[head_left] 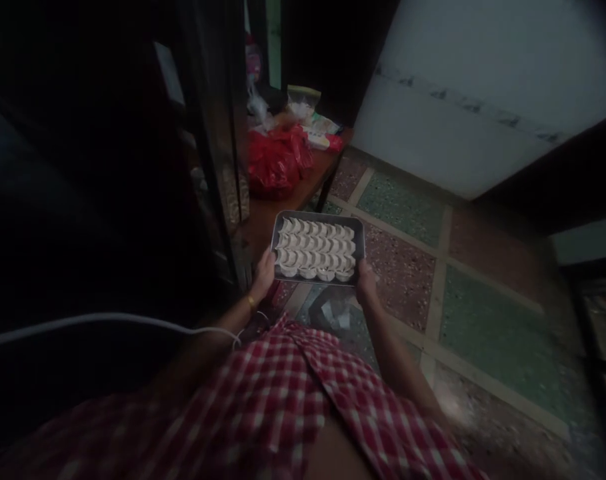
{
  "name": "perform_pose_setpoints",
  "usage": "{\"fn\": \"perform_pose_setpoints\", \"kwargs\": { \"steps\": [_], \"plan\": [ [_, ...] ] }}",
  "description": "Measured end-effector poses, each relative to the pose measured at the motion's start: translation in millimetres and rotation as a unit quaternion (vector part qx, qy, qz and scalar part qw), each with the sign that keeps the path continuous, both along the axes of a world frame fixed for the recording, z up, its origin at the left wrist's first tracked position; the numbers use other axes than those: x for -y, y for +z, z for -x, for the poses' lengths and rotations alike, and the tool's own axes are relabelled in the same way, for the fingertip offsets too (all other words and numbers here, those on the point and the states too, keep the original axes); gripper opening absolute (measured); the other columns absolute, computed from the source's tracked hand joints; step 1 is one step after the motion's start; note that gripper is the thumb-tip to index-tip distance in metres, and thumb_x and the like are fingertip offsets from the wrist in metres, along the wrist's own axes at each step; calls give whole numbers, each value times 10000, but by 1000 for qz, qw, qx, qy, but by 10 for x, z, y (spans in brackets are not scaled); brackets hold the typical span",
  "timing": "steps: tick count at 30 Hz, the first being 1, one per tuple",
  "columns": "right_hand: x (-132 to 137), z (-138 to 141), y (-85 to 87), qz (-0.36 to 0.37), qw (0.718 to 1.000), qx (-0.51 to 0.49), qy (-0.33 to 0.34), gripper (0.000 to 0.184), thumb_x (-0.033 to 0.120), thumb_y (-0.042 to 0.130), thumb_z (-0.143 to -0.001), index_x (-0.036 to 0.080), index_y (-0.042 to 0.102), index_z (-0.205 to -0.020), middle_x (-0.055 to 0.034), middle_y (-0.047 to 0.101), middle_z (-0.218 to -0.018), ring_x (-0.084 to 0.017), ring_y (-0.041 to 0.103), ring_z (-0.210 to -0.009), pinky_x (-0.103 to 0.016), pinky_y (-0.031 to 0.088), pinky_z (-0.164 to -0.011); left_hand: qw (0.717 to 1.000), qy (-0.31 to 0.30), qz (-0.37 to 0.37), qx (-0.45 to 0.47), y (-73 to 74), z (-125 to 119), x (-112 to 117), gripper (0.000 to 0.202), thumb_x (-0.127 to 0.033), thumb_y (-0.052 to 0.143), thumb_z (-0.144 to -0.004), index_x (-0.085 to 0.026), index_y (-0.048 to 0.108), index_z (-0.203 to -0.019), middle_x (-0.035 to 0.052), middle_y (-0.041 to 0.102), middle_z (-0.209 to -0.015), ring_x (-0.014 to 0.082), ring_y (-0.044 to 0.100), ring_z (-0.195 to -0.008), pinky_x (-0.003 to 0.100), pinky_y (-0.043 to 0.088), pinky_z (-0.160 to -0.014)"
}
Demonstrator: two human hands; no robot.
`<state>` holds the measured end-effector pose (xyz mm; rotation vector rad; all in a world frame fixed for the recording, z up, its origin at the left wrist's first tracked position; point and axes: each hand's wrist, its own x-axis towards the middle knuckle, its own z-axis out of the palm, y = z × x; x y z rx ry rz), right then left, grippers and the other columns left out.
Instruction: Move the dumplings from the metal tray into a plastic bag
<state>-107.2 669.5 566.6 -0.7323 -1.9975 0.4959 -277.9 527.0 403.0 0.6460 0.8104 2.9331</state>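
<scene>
A dim room with a tiled floor (433,267); we carry a tray (363,233) of dumplings (317,250) out in front of us.

Our left hand (263,275) and right hand (367,280) grip the tray's near corners, level, just short of the cluttered worktop (277,207). In this gloom a tilt or a bump against the red bag (277,160) could slide the dumplings off.

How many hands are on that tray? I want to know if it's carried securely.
2. The left hand grips the near-left corner of the tray of dumplings; the right hand grips its near-right corner. The fingers underneath are hidden.
</scene>
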Motion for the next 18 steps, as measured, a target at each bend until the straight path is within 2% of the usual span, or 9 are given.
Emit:
{"fn": "perform_pose_setpoints", "kwargs": {
  "steps": [2, 4, 7, 9, 12, 14, 18],
  "plan": [
    [-34, 350, 194, -38, 997, 37, 49, 600, 628, 335, -850, 134, 677, -848, -114, 720, -934, -215, 619, -922, -272, 480, -766, 996, 78, 23, 32, 14, 132, -45, 469, -370, 525, -918, -135, 578, -1321, 101, 519, -1441, 213, 433, -1371, 305, 272, -1174],
    [-101, 754, 362, -59, 988, 99, 106, 592, 593, 311, -885, 124, 672, -881, -120, 712, -980, -213, 607, -957, -274, 474, -811, 988, 115, 39, 97, 3, 261, -154, 483, -348, 484, -938, -120, 537, -1359, 119, 508, -1447, 205, 447, -1358, 292, 284, -1161],
    [-273, 1349, 526, -65, 961, 229, 142, 562, 523, 301, -925, 91, 660, -911, -150, 696, -1025, -204, 593, -991, -279, 451, -880, 969, 108, 68, 212, -25, 405, -389, 446, -330, 460, -943, -110, 563, -1317, 138, 577, -1366, 224, 524, -1280, 317, 343, -1120],
    [-400, 1632, 587, -71, 941, 296, 146, 534, 488, 301, -935, 85, 650, -907, -154, 691, -1005, -197, 582, -988, -281, 436, -902, 955, 106, 77, 266, -32, 415, -524, 417, -336, 464, -938, -116, 599, -1266, 135, 617, -1308, 233, 556, -1238, 330, 367, -1100],
    [-545, 1845, 695, -107, 916, 340, 181, 530, 473, 248, -949, 120, 632, -855, -129, 684, -941, -186, 566, -928, -284, 434, -882, 931, 145, 60, 331, 25, 267, -636, 415, -375, 486, -927, -134, 616, -1239, 122, 608, -1321, 225, 547, -1247, 309, 361, -1102],
    [-593, 1931, 798, -131, 897, 367, 207, 538, 478, 213, -952, 150, 605, -784, -108, 672, -888, -180, 559, -865, -282, 443, -831, 910, 168, 46, 376, 124, 126, -664, 413, -396, 518, -911, -144, 622, -1222, 114, 604, -1327, 226, 524, -1272, 302, 351, -1110],
    [-591, 2167, 967, -150, 864, 433, 210, 503, 476, 228, -942, 180, 561, -711, -77, 648, -821, -174, 558, -822, -277, 441, -799, 880, 158, 35, 446, 368, -42, -680, 385, -364, 511, -920, -123, 626, -1197, 126, 635, -1274, 244, 500, -1293, 320, 344, -1120]
  ]
}}
